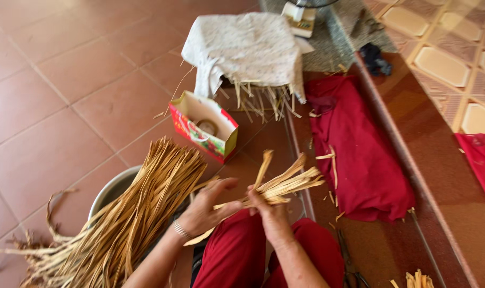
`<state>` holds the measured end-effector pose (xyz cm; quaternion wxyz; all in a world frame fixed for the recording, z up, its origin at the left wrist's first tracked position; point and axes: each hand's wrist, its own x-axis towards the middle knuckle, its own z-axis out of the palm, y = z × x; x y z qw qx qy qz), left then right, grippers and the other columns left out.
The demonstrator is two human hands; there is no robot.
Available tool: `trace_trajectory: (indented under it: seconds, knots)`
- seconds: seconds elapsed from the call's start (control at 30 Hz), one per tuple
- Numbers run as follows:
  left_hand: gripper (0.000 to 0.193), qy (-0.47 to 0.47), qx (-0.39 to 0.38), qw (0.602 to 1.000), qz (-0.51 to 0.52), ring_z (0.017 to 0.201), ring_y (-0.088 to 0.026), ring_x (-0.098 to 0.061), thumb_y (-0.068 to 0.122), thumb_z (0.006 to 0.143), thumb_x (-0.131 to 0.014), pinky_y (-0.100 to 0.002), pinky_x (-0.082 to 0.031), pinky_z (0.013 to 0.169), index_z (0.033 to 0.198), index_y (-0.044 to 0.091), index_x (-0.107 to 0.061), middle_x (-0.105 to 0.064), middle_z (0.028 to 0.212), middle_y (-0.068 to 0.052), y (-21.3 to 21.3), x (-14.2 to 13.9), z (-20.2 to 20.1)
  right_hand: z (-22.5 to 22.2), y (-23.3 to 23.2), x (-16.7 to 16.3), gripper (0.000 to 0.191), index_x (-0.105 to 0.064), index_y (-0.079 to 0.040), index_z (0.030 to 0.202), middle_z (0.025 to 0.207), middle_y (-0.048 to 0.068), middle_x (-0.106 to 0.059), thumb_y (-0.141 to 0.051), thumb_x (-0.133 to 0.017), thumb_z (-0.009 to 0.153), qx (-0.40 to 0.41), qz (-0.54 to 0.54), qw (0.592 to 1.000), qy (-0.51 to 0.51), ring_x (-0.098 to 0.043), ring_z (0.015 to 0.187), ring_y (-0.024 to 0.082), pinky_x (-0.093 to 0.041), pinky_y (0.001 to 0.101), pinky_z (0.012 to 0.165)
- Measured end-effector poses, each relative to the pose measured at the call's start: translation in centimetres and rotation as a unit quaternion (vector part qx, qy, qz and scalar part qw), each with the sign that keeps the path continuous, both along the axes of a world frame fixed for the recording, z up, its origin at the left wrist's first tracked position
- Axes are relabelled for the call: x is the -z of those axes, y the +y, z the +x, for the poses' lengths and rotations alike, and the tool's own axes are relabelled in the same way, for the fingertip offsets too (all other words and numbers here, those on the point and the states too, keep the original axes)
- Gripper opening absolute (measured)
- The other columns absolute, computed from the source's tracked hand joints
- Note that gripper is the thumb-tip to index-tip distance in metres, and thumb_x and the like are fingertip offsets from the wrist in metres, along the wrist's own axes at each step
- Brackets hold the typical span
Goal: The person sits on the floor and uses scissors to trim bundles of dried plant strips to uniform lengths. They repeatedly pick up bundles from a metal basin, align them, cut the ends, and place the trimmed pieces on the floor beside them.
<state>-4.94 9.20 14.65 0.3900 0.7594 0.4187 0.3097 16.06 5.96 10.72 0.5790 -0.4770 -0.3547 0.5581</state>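
Straw-coloured strips point(277, 186): small bundle gripped in right hand point(272, 216); left hand point(202, 210), fingers partly spread, pinches its near end beside the metal basin point(112, 189).

The metal basin point(112, 189) lies mostly buried under the long reed bundle point(130, 218), which the bottom edge cuts off. A pale cloth point(248, 48) hides most of the strips beneath it. The scissors point(352, 272) run off the bottom edge.

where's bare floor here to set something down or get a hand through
Open tile floor runs across the far left, bordered by the metal basin and the small open box. It is crowded near the left hand and right hand, between the long straw bundle and the red cloth.
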Motion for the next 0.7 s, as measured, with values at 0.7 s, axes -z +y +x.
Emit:
trace_trajectory:
  seconds: [0.7]
  knots:
    - [0.039,-0.192,0.194,0.936,-0.222,0.083,-0.017,-0.067,0.027,0.102,-0.058,-0.034,-0.059,0.072,0.132,0.005,-0.051,-0.069,0.096,-0.009,11.1,-0.8,18.2,9.8,3.0,0.5,0.028,-0.074,-0.002,0.105,0.088,0.007,-0.076,-0.026,-0.072,0.091,0.093,0.028,0.995,0.013,-0.071,0.071,0.015,-0.057,0.0308,0.066]
